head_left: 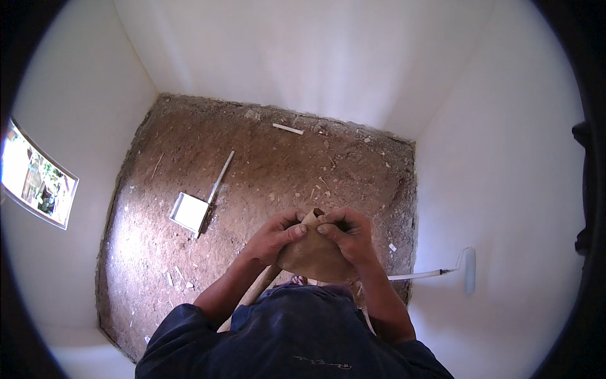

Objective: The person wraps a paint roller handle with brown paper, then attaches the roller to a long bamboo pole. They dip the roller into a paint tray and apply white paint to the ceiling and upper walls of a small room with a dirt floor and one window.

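Note:
In front of my body, my left hand (276, 236) and my right hand (350, 235) pinch a brown, paper-like sheet (319, 256) between thumbs and fingers. Its top edge is curled into a small open tube between the two thumbs, and the lower part spreads out wide below. Whether it is sandpaper or plain brown paper does not show. A tan, pole-like length (260, 285) slants from beneath the sheet toward my left forearm. Its lower end is hidden by my shirt.
White walls enclose a rough dirt floor (265, 170) littered with debris. A white paint tray (188, 211) lies at left with a stick (222, 174) beside it. A paint roller (470, 271) rests near the right wall; a white strip (288, 129) lies far off. A window (39, 177) opens at left.

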A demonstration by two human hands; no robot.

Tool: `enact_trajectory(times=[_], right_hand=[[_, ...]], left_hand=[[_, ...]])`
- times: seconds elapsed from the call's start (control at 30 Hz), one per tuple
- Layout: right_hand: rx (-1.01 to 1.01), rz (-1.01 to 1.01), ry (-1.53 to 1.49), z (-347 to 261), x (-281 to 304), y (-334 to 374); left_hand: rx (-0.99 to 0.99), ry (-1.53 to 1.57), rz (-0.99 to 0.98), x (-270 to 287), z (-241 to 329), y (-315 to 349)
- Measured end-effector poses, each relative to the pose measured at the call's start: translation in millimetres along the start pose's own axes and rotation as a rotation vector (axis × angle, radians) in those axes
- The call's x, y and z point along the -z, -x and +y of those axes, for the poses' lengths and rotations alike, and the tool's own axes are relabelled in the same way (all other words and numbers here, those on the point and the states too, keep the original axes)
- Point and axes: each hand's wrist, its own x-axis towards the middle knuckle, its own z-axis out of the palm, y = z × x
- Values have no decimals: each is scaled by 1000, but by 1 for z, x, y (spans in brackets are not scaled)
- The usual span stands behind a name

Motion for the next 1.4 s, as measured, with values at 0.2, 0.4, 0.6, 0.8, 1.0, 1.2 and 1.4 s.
enact_trajectory(times=[0.2, 0.4, 0.6, 0.8, 1.0, 1.2, 1.4], right_hand=[[-53, 32, -83, 2, -13, -3], [133, -101, -11, 6, -12, -12], [106, -33, 89, 12, -11, -9], [-40, 52, 72, 9, -17, 2], [-175, -198, 84, -2, -9, 3], [-288, -392, -107, 0, -3, 0], [-223, -286, -94, 5, -13, 8]], left_hand=[[98, 138, -48, 13, -6, 4], [209, 143, -78, 18, -8, 5], [30, -366, -41, 0, 7, 10], [94, -477, 139, -21, 6, 27], [145, -588, 195, -22, 3, 28], [45, -341, 112, -14, 3, 23], [137, -342, -7, 4, 4, 23]])
